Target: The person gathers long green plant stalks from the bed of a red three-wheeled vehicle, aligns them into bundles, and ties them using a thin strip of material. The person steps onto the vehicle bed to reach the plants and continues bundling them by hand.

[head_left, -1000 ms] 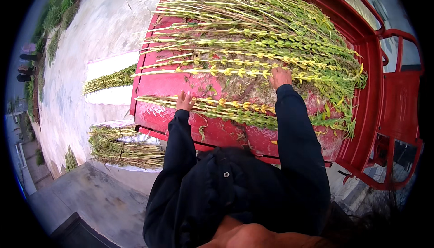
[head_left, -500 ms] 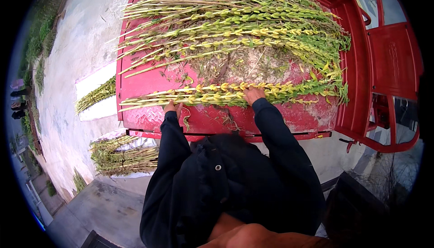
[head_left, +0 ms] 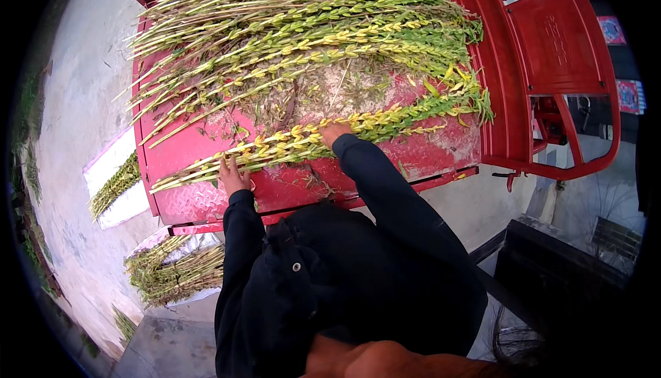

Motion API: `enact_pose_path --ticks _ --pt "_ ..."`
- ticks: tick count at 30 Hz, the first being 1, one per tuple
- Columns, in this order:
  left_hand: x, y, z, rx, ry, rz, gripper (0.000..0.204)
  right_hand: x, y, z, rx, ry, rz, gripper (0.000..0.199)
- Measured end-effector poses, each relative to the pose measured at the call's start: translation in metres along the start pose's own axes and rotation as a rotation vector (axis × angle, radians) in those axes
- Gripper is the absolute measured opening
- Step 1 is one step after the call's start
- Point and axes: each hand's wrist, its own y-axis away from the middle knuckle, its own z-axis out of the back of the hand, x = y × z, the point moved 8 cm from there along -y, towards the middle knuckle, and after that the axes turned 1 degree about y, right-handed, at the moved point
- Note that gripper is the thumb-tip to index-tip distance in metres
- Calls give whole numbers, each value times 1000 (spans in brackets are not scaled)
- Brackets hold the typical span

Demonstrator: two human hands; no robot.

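A narrow bundle of sesame stalks (head_left: 275, 149) with yellow and green pods lies along the near side of a red truck bed (head_left: 186, 154). My right hand (head_left: 334, 133) is closed over the middle of this bundle, its fingertips hidden among the pods. Near the bare stem ends, my left hand (head_left: 236, 177) rests against the stalks with its fingers spread apart. Beyond, across a strip of loose leaves and chaff (head_left: 323, 92), a broad layer of sesame stalks (head_left: 289, 27) covers the far part of the bed.
Red side panels and the cab frame (head_left: 561, 40) close off the bed on the right. On the concrete ground (head_left: 82, 116) to the left, more stalks (head_left: 116, 185) lie on a white sheet (head_left: 127, 209). Another heap (head_left: 179, 271) sits nearer, below the bed's edge.
My view has turned, so the bed and the bundle now slant up to the right. My left hand's fingers have spread on the stems; my right hand still grips the bundle.
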Motion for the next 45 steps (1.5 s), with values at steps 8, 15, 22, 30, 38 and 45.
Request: enact_pose_path --ticks 8,15,22,30,38,45 --pt "-4 16 -31 251 -279 69 93 -1 6 4 -146 -95 -76 40" --pt "-3 10 -19 315 -279 98 93 -14 -24 37 -269 -418 106 37" --pt "-2 17 -16 355 -256 157 92 -5 -93 130 -553 86 -79 39" --pt "-3 15 -11 397 -179 128 88 -1 -144 122 -221 313 -275 33" --pt "2 13 -10 420 -149 126 90 8 -142 106 -249 427 -177 27" --pt "-4 9 -6 380 -146 68 84 -9 -131 110 -472 306 -130 20"
